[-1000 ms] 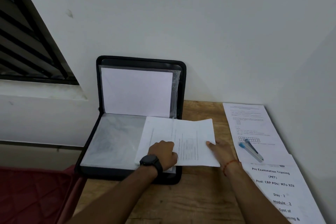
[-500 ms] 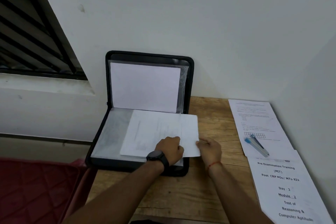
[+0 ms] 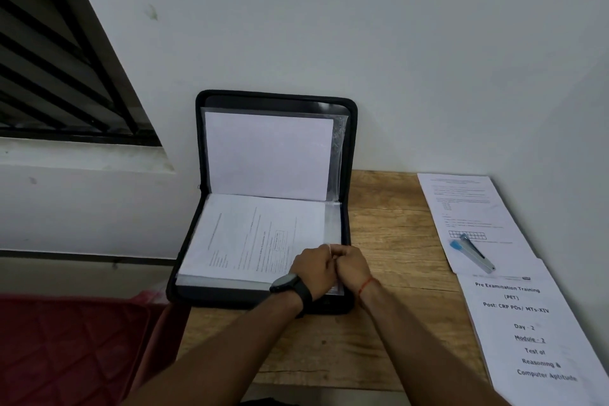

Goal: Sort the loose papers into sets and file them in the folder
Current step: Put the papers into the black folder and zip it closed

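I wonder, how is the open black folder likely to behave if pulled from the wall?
The upright half of the folder seems to lean on the wall, so it would probably flop backwards. Its shell looks rigid, so the flat half should slide over the table whole.

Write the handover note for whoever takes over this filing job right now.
The folder is open, lid leaning on the wall, with a blank sheet in its upper sleeve.
Hands: left hand and right hand have curled fingers, knuckles together at the lower half's right edge; what they pinch is hidden.
Done: printed sheet lies in the lower half.
To do: two loose papers on the table, the question sheet under a blue-tipped tool and the cover page.
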